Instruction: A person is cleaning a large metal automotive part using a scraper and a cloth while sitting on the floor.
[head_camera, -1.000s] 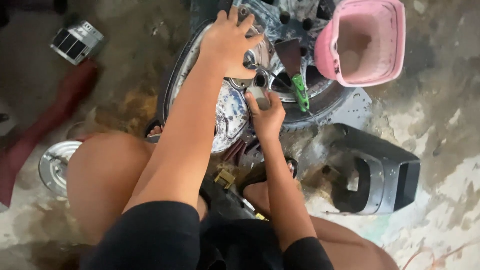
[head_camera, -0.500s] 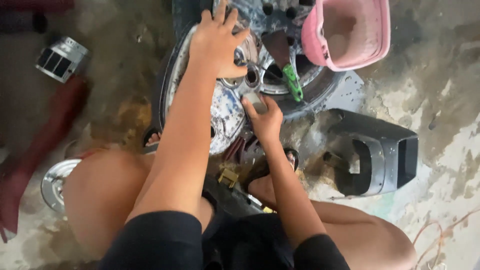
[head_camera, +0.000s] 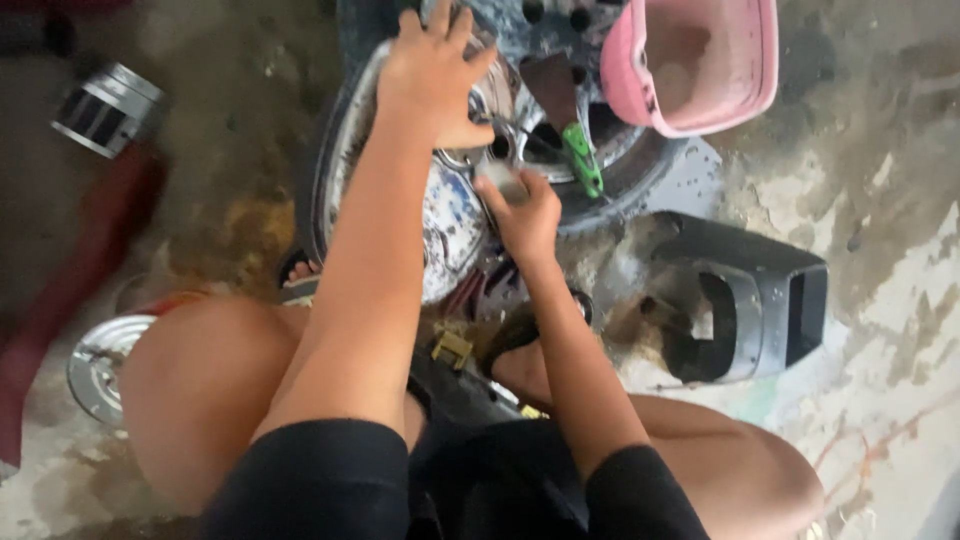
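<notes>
Having slid our left hand (head_camera: 432, 75) slightly up the wheel (head_camera: 455, 215), we are pressing it spread flat on the scuffed, paint-flecked silver rim lying on the floor, while our right hand (head_camera: 525, 212) is pinching a small grey piece (head_camera: 500, 178) at the hub.

Wheel (head_camera: 450, 215) before the knees — tub (head_camera: 700, 65) perhaps on it, housing (head_camera: 745, 300) right.

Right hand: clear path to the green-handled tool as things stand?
Probably yes. The right hand sits just beside the green-handled tool, which lies exposed on the wheel, nothing between them. But the hand seems to hold a small grey part already.
</notes>
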